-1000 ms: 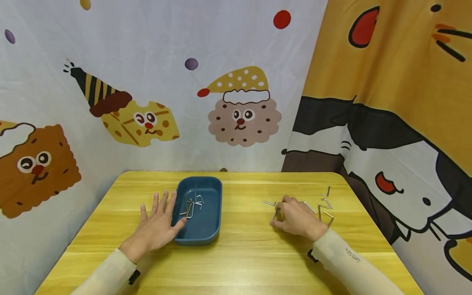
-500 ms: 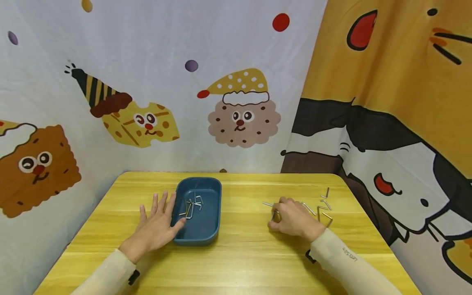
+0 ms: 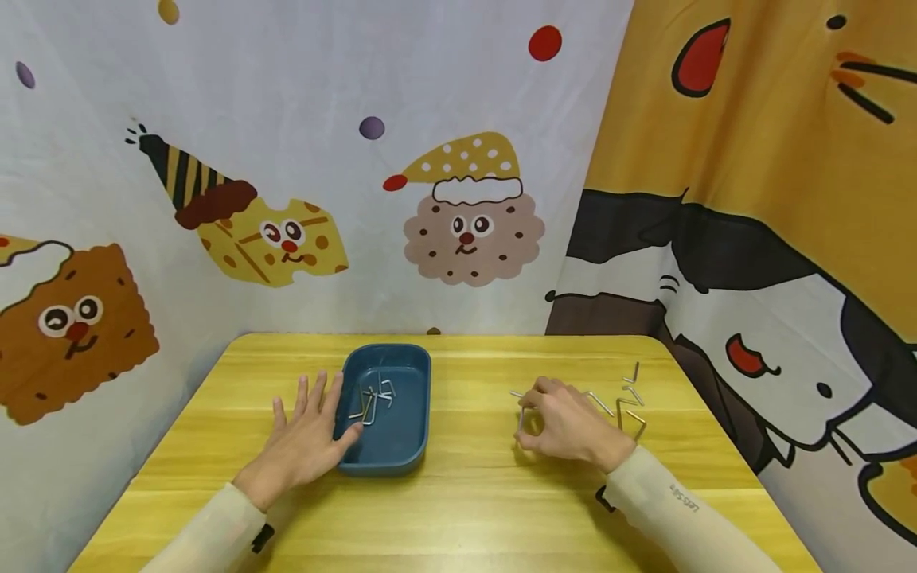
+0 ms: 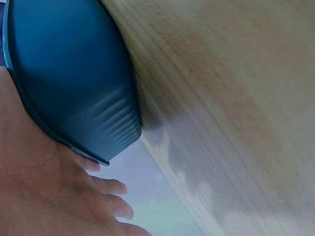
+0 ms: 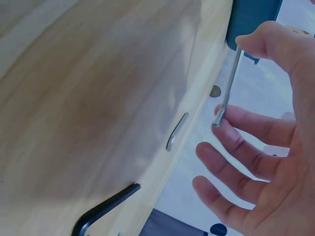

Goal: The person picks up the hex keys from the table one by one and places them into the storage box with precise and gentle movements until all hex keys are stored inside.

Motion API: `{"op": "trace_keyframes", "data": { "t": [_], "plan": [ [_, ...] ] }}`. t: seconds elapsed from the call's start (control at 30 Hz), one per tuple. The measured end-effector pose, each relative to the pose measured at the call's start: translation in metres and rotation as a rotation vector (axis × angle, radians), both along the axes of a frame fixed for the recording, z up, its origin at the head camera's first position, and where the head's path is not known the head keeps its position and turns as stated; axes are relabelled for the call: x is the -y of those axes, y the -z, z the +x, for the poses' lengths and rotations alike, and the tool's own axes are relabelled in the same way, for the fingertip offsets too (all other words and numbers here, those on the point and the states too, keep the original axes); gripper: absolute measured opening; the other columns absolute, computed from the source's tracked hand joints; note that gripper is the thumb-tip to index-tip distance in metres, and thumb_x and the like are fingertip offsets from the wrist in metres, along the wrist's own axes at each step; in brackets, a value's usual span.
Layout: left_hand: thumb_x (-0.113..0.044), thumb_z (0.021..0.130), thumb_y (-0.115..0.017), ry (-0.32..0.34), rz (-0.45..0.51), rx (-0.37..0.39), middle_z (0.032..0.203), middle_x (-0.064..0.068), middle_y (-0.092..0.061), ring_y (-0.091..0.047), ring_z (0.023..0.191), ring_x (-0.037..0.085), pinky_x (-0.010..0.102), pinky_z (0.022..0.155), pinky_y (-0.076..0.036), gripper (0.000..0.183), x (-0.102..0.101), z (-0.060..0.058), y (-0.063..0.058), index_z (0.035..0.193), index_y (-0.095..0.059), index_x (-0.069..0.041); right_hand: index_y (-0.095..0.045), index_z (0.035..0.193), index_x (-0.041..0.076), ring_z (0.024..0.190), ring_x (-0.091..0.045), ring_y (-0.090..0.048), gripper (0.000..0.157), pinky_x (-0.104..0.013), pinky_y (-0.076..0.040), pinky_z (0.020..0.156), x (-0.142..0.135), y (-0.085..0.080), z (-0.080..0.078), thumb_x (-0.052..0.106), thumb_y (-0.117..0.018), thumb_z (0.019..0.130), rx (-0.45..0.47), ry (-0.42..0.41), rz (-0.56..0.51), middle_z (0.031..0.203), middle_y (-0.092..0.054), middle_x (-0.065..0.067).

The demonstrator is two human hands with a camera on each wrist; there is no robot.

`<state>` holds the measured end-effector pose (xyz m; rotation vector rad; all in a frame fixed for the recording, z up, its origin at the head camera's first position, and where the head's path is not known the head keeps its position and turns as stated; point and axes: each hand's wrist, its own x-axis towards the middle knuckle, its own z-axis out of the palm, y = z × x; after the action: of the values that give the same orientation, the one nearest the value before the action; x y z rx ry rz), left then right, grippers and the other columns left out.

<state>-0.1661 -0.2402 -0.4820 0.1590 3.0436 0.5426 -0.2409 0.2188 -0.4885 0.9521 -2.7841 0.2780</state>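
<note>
Head view: my right grip (image 3: 569,422) pinches a bent metal key (image 5: 231,78) lengthwise above the tabletop (image 3: 473,509), likely so it can't swivel; my left grip (image 3: 301,438), spread loosely, rests against the blue tray (image 3: 383,469), seemingly steadying it.

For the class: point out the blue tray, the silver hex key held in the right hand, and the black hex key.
Blue tray (image 3: 390,446): head view, bare inner floor.
Silver hex key (image 5: 231,79): right wrist view, middle of its shaft.
Black hex key (image 5: 106,205): right wrist view, straight arm.
</note>
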Motion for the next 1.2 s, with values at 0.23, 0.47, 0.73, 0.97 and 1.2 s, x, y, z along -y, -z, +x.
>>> {"op": "trace_keyframes", "data": {
  "t": [0.23, 0.47, 0.73, 0.97, 1.2],
  "plan": [
    [-0.065, 0.117, -0.058, -0.003, 0.004, 0.005, 0.195, 0.029, -0.005, 0.005, 0.179, 0.064, 0.097, 0.131, 0.002, 0.102, 0.001, -0.001, 0.003, 0.189, -0.012, -0.009, -0.087, 0.128, 0.011, 0.096, -0.013, -0.073, 0.055, -0.035, -0.067, 0.084, 0.014, -0.007, 0.001, 0.046, -0.098, 0.087, -0.054, -0.082, -0.047, 0.118, -0.076, -0.001],
    [-0.066, 0.117, -0.058, -0.003, 0.010, 0.010, 0.195, 0.029, -0.005, 0.005, 0.179, 0.063, 0.097, 0.131, 0.004, 0.103, 0.001, -0.002, 0.003, 0.189, -0.012, -0.009, -0.085, 0.130, 0.012, 0.096, -0.014, -0.073, 0.056, -0.033, -0.066, 0.083, 0.026, -0.014, -0.001, 0.047, -0.098, 0.088, -0.099, -0.146, -0.064, 0.121, -0.075, 0.000],
    [-0.064, 0.117, -0.058, -0.006, 0.014, 0.018, 0.195, 0.029, -0.003, 0.007, 0.179, 0.062, 0.096, 0.131, 0.004, 0.102, 0.000, -0.001, 0.002, 0.189, -0.011, -0.009, -0.086, 0.129, 0.015, 0.091, -0.012, -0.066, 0.054, -0.029, -0.060, 0.079, 0.043, -0.021, -0.004, 0.048, -0.097, 0.088, -0.135, -0.228, -0.071, 0.118, -0.073, 0.002],
    [-0.067, 0.116, -0.058, -0.002, 0.013, 0.011, 0.195, 0.030, -0.005, 0.005, 0.178, 0.064, 0.097, 0.130, 0.004, 0.104, 0.001, -0.001, 0.002, 0.189, -0.011, -0.009, -0.085, 0.128, 0.017, 0.099, -0.014, -0.070, 0.051, -0.033, -0.064, 0.085, 0.059, -0.025, -0.004, 0.048, -0.095, 0.088, -0.151, -0.267, -0.061, 0.119, -0.073, 0.003],
    [-0.067, 0.116, -0.058, -0.003, 0.008, 0.010, 0.195, 0.029, -0.005, 0.005, 0.179, 0.063, 0.097, 0.131, 0.003, 0.103, 0.001, -0.001, 0.004, 0.189, -0.011, -0.010, -0.084, 0.131, 0.019, 0.109, -0.018, -0.072, 0.052, -0.037, -0.066, 0.094, 0.078, -0.030, -0.006, 0.050, -0.094, 0.090, -0.165, -0.297, -0.061, 0.122, -0.073, 0.002]
  ]
}}
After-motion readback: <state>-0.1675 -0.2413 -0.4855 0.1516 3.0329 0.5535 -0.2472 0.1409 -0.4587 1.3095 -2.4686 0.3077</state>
